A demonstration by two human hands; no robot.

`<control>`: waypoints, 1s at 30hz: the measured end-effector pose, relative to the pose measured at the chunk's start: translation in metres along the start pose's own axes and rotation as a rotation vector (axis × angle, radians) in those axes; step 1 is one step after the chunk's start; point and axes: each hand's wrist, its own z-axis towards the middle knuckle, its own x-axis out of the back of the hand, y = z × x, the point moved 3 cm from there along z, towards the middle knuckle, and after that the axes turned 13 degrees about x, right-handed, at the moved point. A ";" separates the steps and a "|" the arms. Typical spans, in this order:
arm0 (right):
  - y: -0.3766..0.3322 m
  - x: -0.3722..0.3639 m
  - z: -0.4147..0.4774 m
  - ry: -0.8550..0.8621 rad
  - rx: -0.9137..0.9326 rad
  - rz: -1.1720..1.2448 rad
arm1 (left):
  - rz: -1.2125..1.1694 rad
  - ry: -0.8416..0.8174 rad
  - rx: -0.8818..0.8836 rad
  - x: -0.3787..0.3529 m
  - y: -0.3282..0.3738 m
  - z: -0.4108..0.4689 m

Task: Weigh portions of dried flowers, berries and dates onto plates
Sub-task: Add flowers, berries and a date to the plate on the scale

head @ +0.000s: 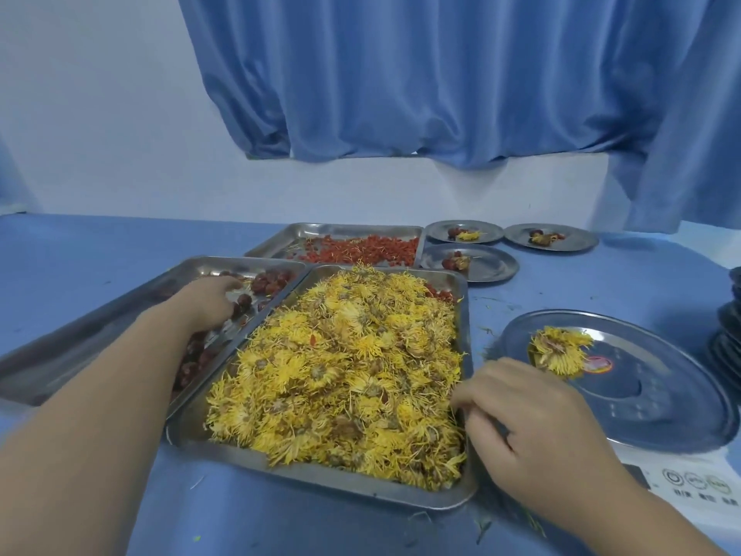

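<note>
bright yellow dried flowers (345, 371) touch the right hand's fingertips (461, 399). dark red dates (268, 284) sit just past the left hand's fingers (230, 284). orange-red berries (361, 248) lie far beyond both. the trays (320, 481) and plates (661, 411) are shiny grey, the table (601, 282) and curtain (401, 74) blue.

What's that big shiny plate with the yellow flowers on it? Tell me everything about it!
The round metal plate looks like shiny steel. It lies flat on a white scale at the table's right side. A small clump of dried yellow flowers sits on its left part, beside a red sticker. The right hand is just beside its rim.
</note>
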 end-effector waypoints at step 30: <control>0.056 0.035 -0.024 0.556 -0.574 0.498 | -0.197 0.174 -0.565 0.030 0.115 -0.117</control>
